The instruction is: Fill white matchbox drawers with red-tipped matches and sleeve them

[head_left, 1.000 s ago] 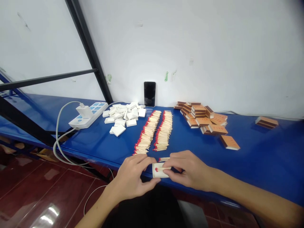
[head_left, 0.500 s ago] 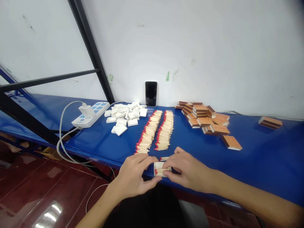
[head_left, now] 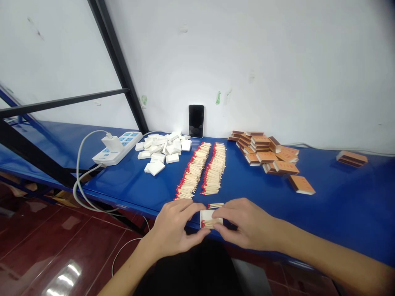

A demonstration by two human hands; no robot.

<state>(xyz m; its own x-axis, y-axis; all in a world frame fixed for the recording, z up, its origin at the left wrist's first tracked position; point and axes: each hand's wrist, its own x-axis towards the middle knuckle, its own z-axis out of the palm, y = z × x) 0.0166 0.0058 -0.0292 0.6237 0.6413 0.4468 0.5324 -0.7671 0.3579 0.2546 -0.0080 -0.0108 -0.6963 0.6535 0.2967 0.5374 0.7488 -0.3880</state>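
A small packing workshop: blue workbench [head_left: 339, 205], match rows [head_left: 193, 170], stacked matchboxes [head_left: 265, 152].

A black rectangular phone [head_left: 196, 121] leans upright against the white wall [head_left: 277, 61]. A white plastic power strip [head_left: 119, 148] with its grey cable [head_left: 77, 172] lies on the blue table [head_left: 339, 205], at its left end.

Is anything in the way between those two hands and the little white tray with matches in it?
Nothing visible. The left hand and the right hand both pinch the small white tray directly, at the blue table's near edge. A few loose matches lie on the table just beyond it.
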